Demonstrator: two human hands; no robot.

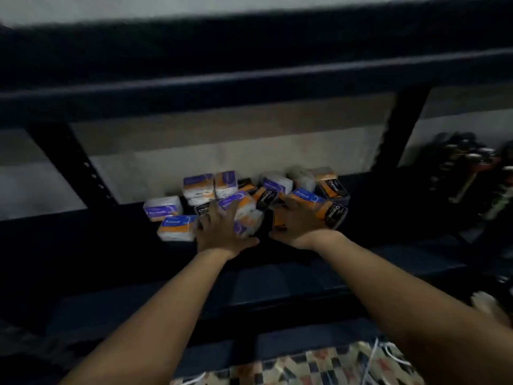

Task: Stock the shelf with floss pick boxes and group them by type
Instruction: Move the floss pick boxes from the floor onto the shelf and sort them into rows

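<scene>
A jumbled heap of floss pick boxes lies on the dark shelf [277,273], near the back wall. Some are white boxes with purple and orange labels [198,185], others black boxes with orange labels marked "Charcoal" [334,213]. My left hand [222,232] rests with fingers spread over a white box [244,215] at the front of the heap. My right hand [297,223] is curled around a black and orange box [279,218] beside it. Two white boxes [177,227] lie apart at the left. The picture is blurred.
An upper shelf beam [249,87] runs overhead. Black upright posts stand at the left [75,165] and right [399,126]. Dark tools or bottles [469,173] crowd the shelf's right end. A patterned cloth [319,368] lies below, near me.
</scene>
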